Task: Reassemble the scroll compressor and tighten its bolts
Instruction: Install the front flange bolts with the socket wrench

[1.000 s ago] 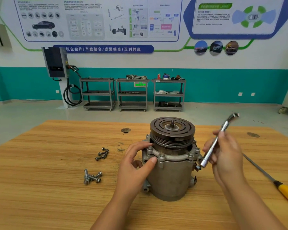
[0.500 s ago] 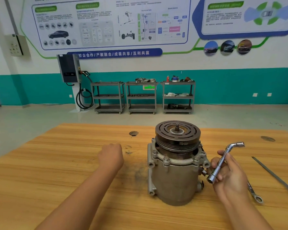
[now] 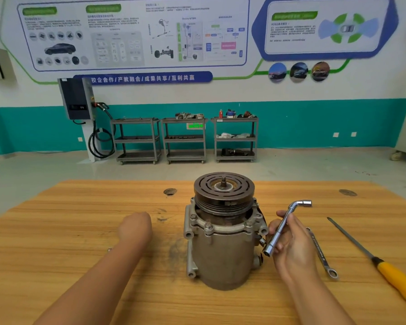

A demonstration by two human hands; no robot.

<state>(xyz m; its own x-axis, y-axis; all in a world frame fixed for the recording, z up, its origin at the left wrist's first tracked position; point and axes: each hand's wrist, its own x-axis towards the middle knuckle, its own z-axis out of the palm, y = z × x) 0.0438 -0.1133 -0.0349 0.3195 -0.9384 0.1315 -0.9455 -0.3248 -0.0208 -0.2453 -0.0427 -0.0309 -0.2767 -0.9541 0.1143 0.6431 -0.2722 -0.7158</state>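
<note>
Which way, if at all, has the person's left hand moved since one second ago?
Yes. The left hand has come off the grey metal compressor and moved left, now apart from it over the wooden table.

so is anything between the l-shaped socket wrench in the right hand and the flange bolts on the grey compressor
Nothing visible. The right hand holds the chrome L-shaped socket wrench just right of the grey metal compressor, its lower socket end close beside the flange bolts with open air between.
</note>
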